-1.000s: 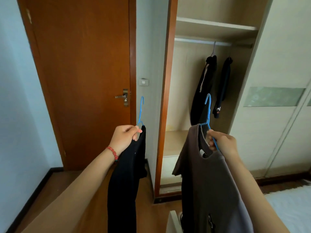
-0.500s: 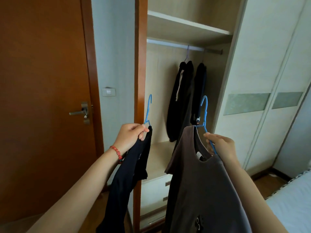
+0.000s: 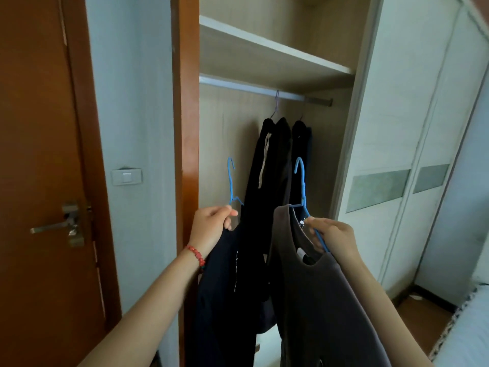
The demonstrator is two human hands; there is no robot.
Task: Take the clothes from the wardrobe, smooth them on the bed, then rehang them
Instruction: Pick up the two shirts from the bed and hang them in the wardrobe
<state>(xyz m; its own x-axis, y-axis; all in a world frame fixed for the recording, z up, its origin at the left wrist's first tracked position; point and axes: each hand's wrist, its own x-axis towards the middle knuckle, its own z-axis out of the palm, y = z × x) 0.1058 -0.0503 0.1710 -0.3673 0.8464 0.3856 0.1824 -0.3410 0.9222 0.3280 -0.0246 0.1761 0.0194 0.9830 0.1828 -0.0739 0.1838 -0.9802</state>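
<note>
While both garments hang clear of the floor, neither has yet reached the wardrobe rail, so the rehanging step is judged to be in hand. The left hand has its fingers curled round the neck of a blue hanger carrying a dark navy garment, held below the rail and toward its left end. The right hand pinches the sloping arm of a second blue hanger, which bears a grey shirt, below the rail's middle. Both hooks stand upright, well short of the rail. Two black garments already hang from the rail toward its right end, on their own hangers.

Recommendations, offered as judgement. Hang one piece at a time: raise the grey shirt first, since its hook lies nearer the occupied stretch, and seat it just left of the black garments. Lift the hook above the rail, then lower it on, with the open side of the hook turned toward the rail. The right hand's grip sits low on the hanger arm and may let the hanger tilt; shifting toward the neck would steady it. Keep the navy piece apart to avoid tangling. The bare stretch at the rail's left end looks ample for both.
</note>
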